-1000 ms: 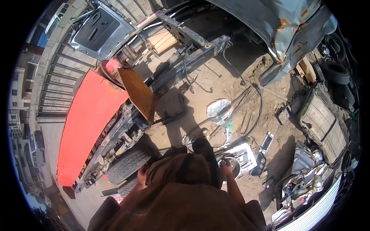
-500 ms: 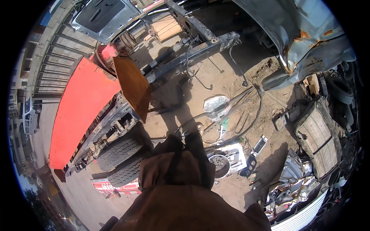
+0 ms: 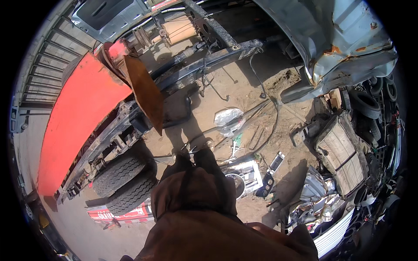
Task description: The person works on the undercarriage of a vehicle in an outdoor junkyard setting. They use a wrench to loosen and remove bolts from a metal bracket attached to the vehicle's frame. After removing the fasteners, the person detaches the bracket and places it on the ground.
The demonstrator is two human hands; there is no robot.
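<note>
Rusty flat metal plate, ribbed black tyres

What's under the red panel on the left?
Below the red panel a dark chassis rail runs along its lower edge, with two tyres lying side by side on the dirt. Whatever sits directly beneath the panel is covered. No hands show clearly.

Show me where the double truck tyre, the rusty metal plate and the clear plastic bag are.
double truck tyre (image 3: 124, 182), head view, on the tread.
rusty metal plate (image 3: 146, 93), head view, on its flat face.
clear plastic bag (image 3: 227, 118), head view, on its crumpled middle.
</note>
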